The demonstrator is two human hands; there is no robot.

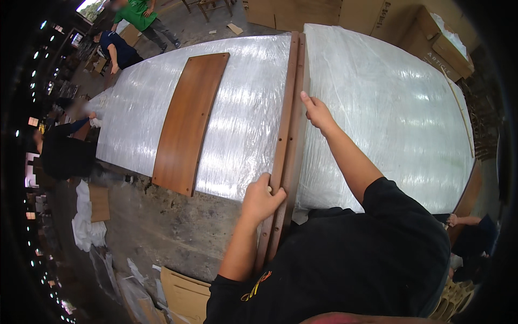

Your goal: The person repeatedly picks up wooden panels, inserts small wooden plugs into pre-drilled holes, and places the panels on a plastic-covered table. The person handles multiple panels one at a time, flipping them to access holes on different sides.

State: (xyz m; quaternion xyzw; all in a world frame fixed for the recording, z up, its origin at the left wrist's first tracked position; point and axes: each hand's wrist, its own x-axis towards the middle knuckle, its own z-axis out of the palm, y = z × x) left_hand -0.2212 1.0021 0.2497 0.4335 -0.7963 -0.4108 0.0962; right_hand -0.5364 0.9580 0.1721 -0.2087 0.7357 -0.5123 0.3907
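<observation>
Two long brown wooden boards [286, 139] stand on edge side by side, with small holes along their upper edges. My left hand [261, 198] is closed over their near part, thumb across the top edge. A small pale thing shows between its fingers, too small to name. Farther along, my right hand [318, 114] is closed at the right board's side, with the thumb up and the other fingers partly hidden. To the left, a flat reddish-brown wooden panel [189, 124] with holes at its corners and edge lies on a plastic-wrapped stack [243, 108].
Another plastic-wrapped stack [383, 119] lies right of the boards. Cardboard boxes [437, 46] stand at the back right. Cardboard sheets [183, 291] and white wrapping [89, 221] lie on the concrete floor at left. Several people work nearby, including one in a green shirt [137, 15].
</observation>
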